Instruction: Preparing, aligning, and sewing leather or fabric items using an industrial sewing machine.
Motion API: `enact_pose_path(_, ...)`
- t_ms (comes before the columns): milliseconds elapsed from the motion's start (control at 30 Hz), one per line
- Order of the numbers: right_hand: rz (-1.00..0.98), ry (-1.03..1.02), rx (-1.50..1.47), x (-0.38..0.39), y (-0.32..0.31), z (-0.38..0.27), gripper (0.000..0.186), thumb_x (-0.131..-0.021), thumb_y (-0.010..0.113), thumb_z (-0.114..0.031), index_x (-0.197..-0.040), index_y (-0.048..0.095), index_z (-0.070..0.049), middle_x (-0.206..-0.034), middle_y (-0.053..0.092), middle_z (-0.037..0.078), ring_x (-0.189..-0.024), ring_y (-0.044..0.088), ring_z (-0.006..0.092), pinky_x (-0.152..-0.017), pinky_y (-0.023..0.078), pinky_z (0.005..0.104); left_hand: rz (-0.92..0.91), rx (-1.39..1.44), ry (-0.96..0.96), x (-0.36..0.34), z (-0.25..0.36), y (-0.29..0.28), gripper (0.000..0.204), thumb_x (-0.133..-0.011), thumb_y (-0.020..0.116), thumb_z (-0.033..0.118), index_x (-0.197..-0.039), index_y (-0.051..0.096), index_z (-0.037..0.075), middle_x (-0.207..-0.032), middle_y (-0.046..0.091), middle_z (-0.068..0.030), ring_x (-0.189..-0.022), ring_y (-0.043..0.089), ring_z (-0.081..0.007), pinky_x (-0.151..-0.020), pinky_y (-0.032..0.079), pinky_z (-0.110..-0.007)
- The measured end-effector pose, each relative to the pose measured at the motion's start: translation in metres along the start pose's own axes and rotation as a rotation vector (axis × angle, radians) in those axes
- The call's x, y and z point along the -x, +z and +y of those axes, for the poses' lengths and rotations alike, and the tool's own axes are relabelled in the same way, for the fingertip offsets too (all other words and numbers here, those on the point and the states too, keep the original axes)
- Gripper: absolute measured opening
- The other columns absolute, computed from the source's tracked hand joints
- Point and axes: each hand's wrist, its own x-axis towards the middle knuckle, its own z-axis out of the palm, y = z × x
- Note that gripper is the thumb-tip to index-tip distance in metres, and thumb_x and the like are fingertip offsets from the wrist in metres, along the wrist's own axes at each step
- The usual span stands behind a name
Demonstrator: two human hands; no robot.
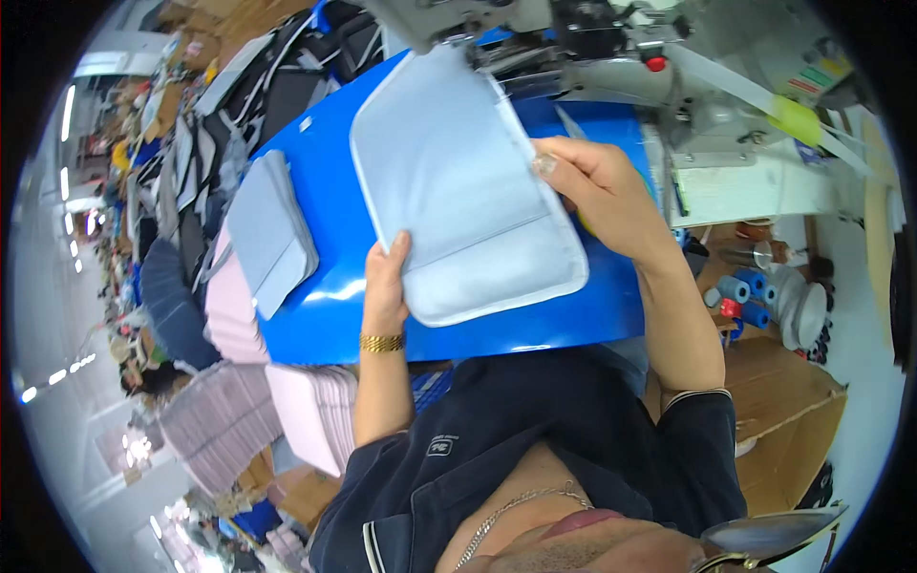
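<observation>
A light grey fabric panel (458, 181) with rounded corners, a pale bound edge and a seam across its near part is held between my hands over a blue work surface (330, 320). My left hand (387, 282) grips its left edge, thumb on top and the other fingers hidden beneath. On the right edge, my right hand (602, 196) pinches the binding between thumb and fingers. The panel's far end reaches under the head of a sewing machine (573, 43); the needle area is too unclear to make out.
A small stack of grey panels (272, 229) lies left on the blue surface. Piles of pink panels (310, 411) stand beyond its left near edge. At right are thread spools (750, 291) and a cardboard box (788, 411). Dark fabric pieces (296, 95) are heaped at the far left.
</observation>
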Motion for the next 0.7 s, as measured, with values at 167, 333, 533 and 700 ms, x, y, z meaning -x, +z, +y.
enact_pose_path(167, 0.235, -0.071, 0.188, -0.003, -0.075, -0.037, 0.032, -0.103, 0.069, -0.030, -0.117, 0.075, -0.002, -0.094, 0.078, 0.009, -0.073, 0.070, 0.0099, -0.064, 0.052, 0.0215, -0.040, 0.019, 0.021, -0.005, 0.007, 0.003, 0.041, -0.104, 0.069, 0.026, -0.130, 0.063, -0.004, -0.120, 0.074, -0.0141, -0.104, 0.073, -0.0200, -0.093, 0.059, -0.034)
enact_pose_path(333, 0.244, -0.059, 0.344, -0.017, -0.081, -0.048, 0.024, -0.101, 0.072, -0.029, -0.095, 0.072, -0.005, -0.076, 0.071, 0.002, -0.066, 0.066, 0.0069, -0.061, 0.049, 0.0209, -0.057, -0.003, -0.009, -0.003, 0.016, 0.003, 0.042, -0.105, 0.068, 0.027, -0.132, 0.063, -0.004, -0.122, 0.073, -0.0135, -0.105, 0.072, -0.0186, -0.092, 0.059, -0.033)
enact_pose_path(533, -0.071, -0.039, 0.381, 0.045, -0.006, -0.010, 0.039, -0.099, 0.075, -0.028, -0.074, 0.058, -0.003, -0.060, 0.046, -0.004, -0.060, 0.039, 0.0060, -0.052, 0.033, 0.0284, -0.016, 0.005, 0.023, -0.001, 0.014, 0.006, 0.038, -0.105, 0.068, 0.026, -0.129, 0.065, -0.003, -0.117, 0.074, -0.0106, -0.101, 0.071, -0.0151, -0.088, 0.058, -0.030)
enact_pose_path(700, -0.007, -0.043, 0.227, 0.036, 0.008, 0.005, 0.038, -0.102, 0.069, -0.025, -0.075, 0.054, -0.004, -0.064, 0.041, -0.004, -0.063, 0.035, 0.0061, -0.055, 0.029, 0.0301, 0.025, -0.088, 0.103, -0.006, 0.040, 0.005, 0.035, -0.104, 0.068, 0.025, -0.126, 0.067, -0.003, -0.115, 0.075, -0.0104, -0.098, 0.071, -0.0136, -0.086, 0.057, -0.029)
